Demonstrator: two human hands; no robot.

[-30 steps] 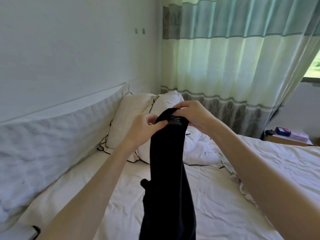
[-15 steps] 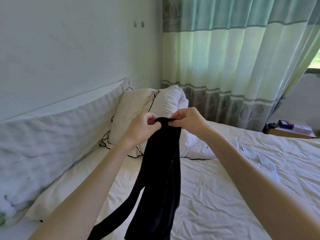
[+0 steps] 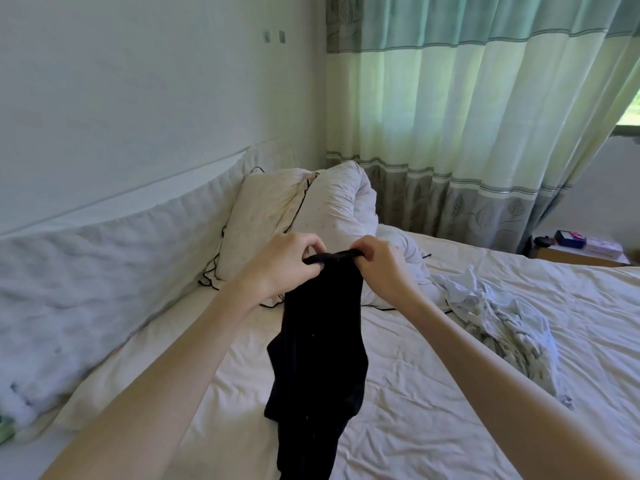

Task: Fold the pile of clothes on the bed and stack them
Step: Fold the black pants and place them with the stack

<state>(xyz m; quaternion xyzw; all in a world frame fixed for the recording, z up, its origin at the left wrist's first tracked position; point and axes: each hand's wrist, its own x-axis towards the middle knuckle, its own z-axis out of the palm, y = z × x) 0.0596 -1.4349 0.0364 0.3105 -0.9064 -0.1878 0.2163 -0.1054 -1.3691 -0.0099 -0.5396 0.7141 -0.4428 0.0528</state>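
- A black garment (image 3: 320, 344) is being held up in the air above the bed (image 3: 398, 368), gripped by its top edge so that the rest is hanging straight down below the fingers and falling out of view at the bottom.
- The top edge is being pinched by the left hand (image 3: 287, 263), with the fingers curled over the hem and the thumb closed against them from the near side.
- The same edge is being clamped by the right hand (image 3: 379, 268) just beside the left; its fingers are curled tightly round the bunched hem, and only a short span of cloth is being left between the two grips.
- The cloth is probably being lifted this way so that its weight pulls out the creases and its shape can be read before a fold is made; this is a judgement, not something shown.
- What kind of garment it is cannot be told, since it is being kept gathered narrow.
- A crumpled pale garment (image 3: 498, 317) is lying on the sheet to the right of the fingers and below them, apparently waiting to be folded.
- Two pillows (image 3: 304, 209) are being propped against the headboard beyond the fingers, well clear of the hanging cloth.
- No folded stack is being shown, so the task is judged to be at an early stage.
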